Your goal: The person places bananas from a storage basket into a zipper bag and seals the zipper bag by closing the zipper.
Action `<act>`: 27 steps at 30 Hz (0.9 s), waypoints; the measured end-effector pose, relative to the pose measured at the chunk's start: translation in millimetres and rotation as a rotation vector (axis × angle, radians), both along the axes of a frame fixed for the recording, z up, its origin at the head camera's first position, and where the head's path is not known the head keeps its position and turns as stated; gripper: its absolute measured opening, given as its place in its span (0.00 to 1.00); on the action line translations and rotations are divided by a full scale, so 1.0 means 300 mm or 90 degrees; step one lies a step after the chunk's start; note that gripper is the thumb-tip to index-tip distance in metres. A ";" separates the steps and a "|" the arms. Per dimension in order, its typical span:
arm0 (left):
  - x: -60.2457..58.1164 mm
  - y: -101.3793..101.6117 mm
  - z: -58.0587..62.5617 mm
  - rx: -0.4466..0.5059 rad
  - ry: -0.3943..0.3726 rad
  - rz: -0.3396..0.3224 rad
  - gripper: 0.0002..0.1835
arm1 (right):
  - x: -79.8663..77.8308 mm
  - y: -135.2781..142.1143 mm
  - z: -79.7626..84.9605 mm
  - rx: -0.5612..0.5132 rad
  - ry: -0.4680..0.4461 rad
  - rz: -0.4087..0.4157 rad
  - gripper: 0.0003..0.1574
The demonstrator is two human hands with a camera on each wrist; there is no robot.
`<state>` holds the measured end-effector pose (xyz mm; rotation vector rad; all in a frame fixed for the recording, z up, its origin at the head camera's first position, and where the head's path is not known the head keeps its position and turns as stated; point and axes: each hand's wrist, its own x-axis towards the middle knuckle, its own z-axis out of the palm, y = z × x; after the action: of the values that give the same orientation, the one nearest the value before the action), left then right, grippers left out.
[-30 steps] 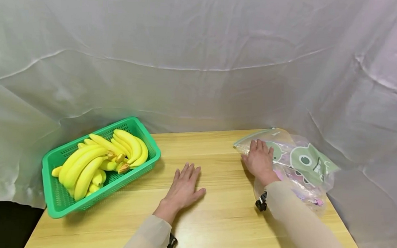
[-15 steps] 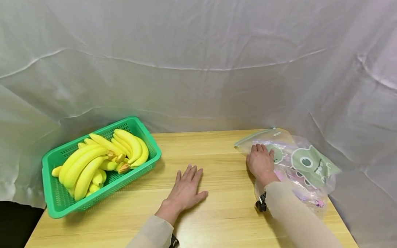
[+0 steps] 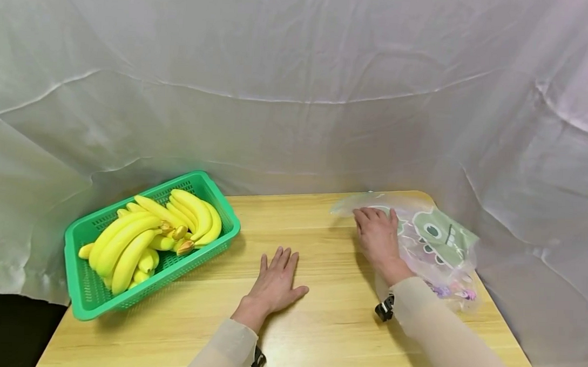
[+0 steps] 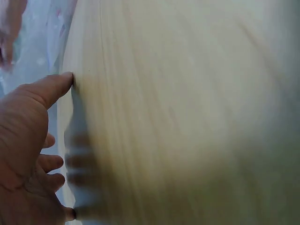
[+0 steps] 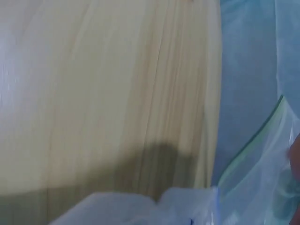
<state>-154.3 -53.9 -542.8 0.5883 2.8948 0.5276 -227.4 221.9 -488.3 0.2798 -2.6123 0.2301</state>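
Note:
My right hand (image 3: 378,238) is at the clear plastic zip bag (image 3: 440,237) on the right, fingers bent and pinching its near left part. Green cartoon dinosaurs with white outlines are printed on the bag, and pink and purple patches show by its lower end. In the right wrist view, the green-edged mouth of the zip bag (image 5: 262,168) rises, with a bit of the right hand (image 5: 295,159) at the frame edge. Palm down, my left hand (image 3: 273,282) rests on the table with fingers spread, holding nothing. In the left wrist view its thumb (image 4: 51,89) touches the wood.
A green perforated basket (image 3: 174,275) stands at the left, filled with several yellow bananas (image 3: 131,248). The wooden table (image 3: 328,325) ends at a grey cloth (image 3: 295,135) hung behind and to the right.
My right hand has curled its fingers onto the zip bag and drawn it to the left, partly lifting its top. The left hand has barely shifted.

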 end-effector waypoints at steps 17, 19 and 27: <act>-0.025 -0.125 0.033 0.134 -0.014 0.139 0.30 | 0.167 -0.171 -0.035 0.048 0.052 0.419 0.24; -0.026 -0.132 0.037 0.164 -0.003 0.159 0.27 | 0.199 -0.178 -0.058 0.076 0.022 0.453 0.25; 0.007 -0.094 0.053 0.102 0.051 0.080 0.28 | 0.318 -0.209 -0.116 0.111 -0.094 0.515 0.30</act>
<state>-152.3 -82.2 -527.0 0.4594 2.9999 0.7767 -131.9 159.0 -523.0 1.4215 -2.5183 0.2956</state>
